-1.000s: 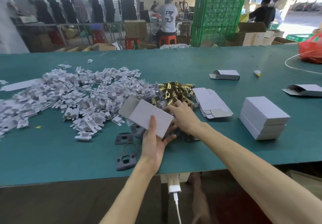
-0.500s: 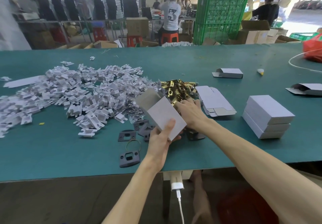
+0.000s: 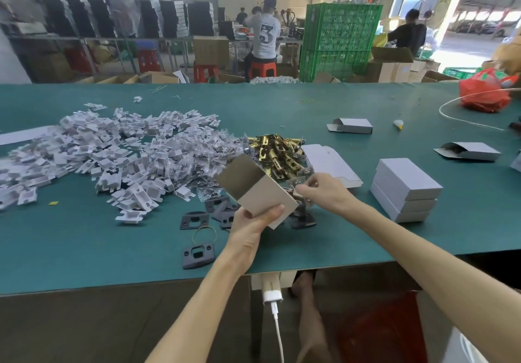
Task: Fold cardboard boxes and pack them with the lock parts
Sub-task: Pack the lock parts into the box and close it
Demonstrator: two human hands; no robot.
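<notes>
Far left on the table (image 3: 84, 249) there's the big heap of white inserts (image 3: 112, 154), then a few dark plates (image 3: 197, 255) near the front edge. The left hand (image 3: 255, 221) grips the box (image 3: 262, 193) by its near end, thumb across the top face, holding it up off the table just in front of the brass latches (image 3: 276, 151). The box's long axis runs near-right to far-left, and the open mouth points away and leftward, tipped up a bit. The right hand (image 3: 321, 190) is just beside the box's right edge, not touching the left, fingers pinched on a small part (image 3: 296, 187); can't tell exactly what it is. So I'd call this the packing step: box folded, bits going in. The next move probably means swinging that part round to the mouth, or turning the box toward it. Further right sit a flat blank (image 3: 329, 162) and a stack of closed boxes (image 3: 406, 187).
</notes>
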